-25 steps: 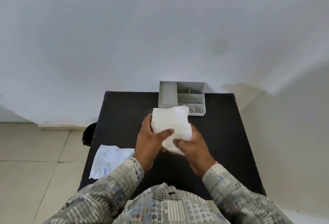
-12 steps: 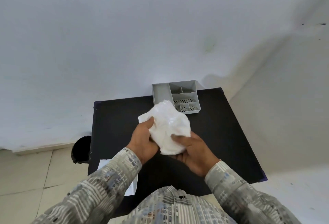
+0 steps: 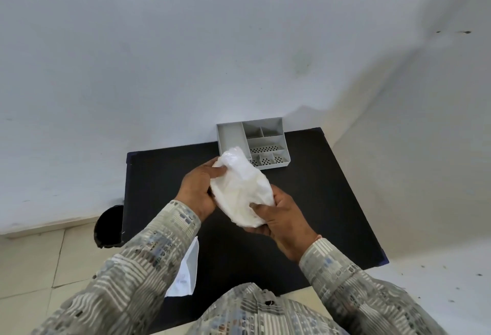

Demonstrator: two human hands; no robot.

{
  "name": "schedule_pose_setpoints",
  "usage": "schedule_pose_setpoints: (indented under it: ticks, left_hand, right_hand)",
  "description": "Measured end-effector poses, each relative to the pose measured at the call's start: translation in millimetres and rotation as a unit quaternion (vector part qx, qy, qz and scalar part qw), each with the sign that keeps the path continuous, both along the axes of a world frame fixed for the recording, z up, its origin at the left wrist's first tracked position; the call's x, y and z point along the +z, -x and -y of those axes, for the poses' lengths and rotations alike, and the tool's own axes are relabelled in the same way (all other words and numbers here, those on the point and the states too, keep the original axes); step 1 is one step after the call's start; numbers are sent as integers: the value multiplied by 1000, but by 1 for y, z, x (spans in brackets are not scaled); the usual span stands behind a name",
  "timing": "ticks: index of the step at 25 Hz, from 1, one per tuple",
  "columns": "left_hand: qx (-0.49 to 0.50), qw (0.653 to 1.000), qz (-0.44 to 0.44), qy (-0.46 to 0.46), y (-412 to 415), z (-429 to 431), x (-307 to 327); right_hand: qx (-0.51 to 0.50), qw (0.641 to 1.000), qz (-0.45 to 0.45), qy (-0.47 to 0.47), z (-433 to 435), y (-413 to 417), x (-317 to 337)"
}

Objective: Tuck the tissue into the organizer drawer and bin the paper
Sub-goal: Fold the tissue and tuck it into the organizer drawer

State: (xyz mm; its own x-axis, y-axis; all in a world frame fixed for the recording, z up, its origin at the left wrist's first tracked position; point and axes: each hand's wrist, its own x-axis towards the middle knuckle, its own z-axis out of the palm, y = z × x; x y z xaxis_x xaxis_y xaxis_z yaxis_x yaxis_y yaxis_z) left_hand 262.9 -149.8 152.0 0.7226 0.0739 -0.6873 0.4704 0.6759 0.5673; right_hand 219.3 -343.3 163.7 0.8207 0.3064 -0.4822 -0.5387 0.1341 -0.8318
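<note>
**Tissue in hand, organizer straight ahead**

I hold the crumpled white tissue wad (image 3: 240,191) between both hands: my left hand (image 3: 198,188) pinches its upper edge, my right hand (image 3: 279,217) cups it below. The grey plastic compartment organizer (image 3: 252,146) sits just beyond, nearer my right; the tissue's long axis points toward it.

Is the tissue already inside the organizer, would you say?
No, both hands hold the tissue above the table, short of the organizer.
</note>
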Motion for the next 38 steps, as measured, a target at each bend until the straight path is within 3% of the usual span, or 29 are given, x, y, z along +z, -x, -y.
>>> schedule_pose_setpoints:
  ticks: [2, 4, 6, 8, 10, 13, 19, 24, 27, 30, 33, 38]
  left_hand:
    - [32, 999, -18, -9, -3, 7, -2]
    - [70, 997, -7, 37, -3, 18, -1]
    - [94, 991, 27, 89, -1, 31, 0]
    - [50, 995, 46, 72, 4, 50, -3]
    - [4, 998, 24, 57, 7, 77, -12]
    - [12, 998, -51, 17, 1, 99, -24]
    - [-18, 998, -11, -64, -12, 98, -34]
    - [16, 999, -28, -13, -20, 116, -41]
    - [70, 997, -28, 24, -37, 115, -54]
    - [128, 987, -95, 9, -56, 97, -78]
    - [145, 982, -123, 8, -80, 77, -103]
    - [201, 971, -100, 84, -105, 63, -139]
  right_hand:
    - [14, 1000, 1, 5, 4, -6, -1]
    - [-2, 1000, -20, -6, 11, -13, -1]
    - [-68, 989, -102, -87, 21, -21, -6]
    - [-101, 977, -134, -129, 27, -25, -9]
    - [-58, 995, -67, -40, 29, -26, -13]
    - [20, 997, 20, 77, 35, -32, -17]
    - [96, 992, -78, 6, 70, -72, -16]
    - [191, 972, 22, 133, 69, -87, -40]
    - [97, 989, -88, 71, 75, -93, -57]
    - [36, 978, -204, 20, 83, -100, -69]
    - [20, 971, -240, -1, 87, -102, -78]
    - [-27, 964, -264, -23, 89, -98, -85]
